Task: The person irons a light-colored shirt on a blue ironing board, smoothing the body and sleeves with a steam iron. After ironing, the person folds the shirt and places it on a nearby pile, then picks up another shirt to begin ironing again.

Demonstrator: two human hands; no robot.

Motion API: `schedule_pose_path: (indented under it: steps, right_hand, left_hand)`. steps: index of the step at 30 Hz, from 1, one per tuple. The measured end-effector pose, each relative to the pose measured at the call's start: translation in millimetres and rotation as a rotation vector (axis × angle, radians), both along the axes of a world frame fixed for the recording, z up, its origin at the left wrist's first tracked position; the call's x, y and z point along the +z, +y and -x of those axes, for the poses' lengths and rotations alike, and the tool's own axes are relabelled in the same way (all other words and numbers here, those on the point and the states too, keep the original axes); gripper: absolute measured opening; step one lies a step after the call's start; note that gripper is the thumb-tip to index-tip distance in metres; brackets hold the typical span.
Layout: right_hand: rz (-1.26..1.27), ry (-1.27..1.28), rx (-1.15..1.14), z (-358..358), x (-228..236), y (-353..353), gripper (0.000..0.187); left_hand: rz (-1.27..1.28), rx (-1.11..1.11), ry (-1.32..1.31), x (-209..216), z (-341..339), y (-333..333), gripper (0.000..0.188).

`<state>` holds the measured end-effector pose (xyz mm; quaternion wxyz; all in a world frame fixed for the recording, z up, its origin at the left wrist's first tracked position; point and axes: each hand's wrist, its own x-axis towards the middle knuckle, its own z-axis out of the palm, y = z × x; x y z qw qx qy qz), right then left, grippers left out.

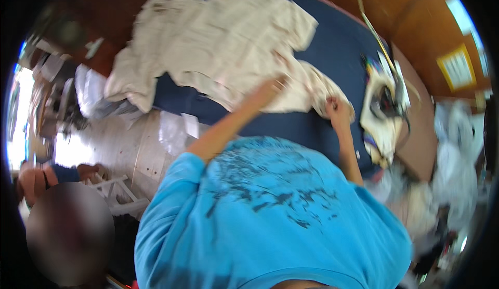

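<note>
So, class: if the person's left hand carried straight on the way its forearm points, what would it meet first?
The left hand already lies on the cream cloth spread over the dark blue surface. Going straight on, up and to the right, it would probably meet more of that cloth first; blur hides the depth.

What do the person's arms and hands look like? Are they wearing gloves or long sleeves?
No gloves: the left hand and right hand are bare. The bright blue T-shirt with dark printed markings has short sleeves, so both forearms are uncovered. No watch or rings show in this blurry view.

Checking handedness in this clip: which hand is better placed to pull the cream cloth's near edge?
Probably the right hand: it seems to pinch the cream cloth at its near edge. The left hand, blurred, lies farther in.
</note>
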<state>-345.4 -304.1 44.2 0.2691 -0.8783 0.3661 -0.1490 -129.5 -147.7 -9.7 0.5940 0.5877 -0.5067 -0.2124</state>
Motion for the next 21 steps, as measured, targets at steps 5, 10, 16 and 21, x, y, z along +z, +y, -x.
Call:
schedule_pose_path:
  steps: [5,10,16,21]
  right_hand:
    - [-0.098,-0.432,-0.373,43.8,8.0,-25.5,0.021]
    - [0.378,-0.087,-0.077,38.9,-30.9,2.8,0.027]
    - [0.314,0.038,-0.154,88.0,-41.7,-44.8,0.022]
    - [0.253,0.075,-0.067,87.4,1.1,-39.3,0.019]
  left_hand:
    - [-0.227,0.552,-0.272,27.1,-56.1,81.6,0.024]
    - [-0.719,0.71,-0.687,11.7,-31.3,112.2,0.049]
    - [-0.793,0.652,-0.805,9.5,-33.5,112.9,0.047]
    - [-0.677,0.638,-0.873,26.2,-20.7,111.1,0.046]
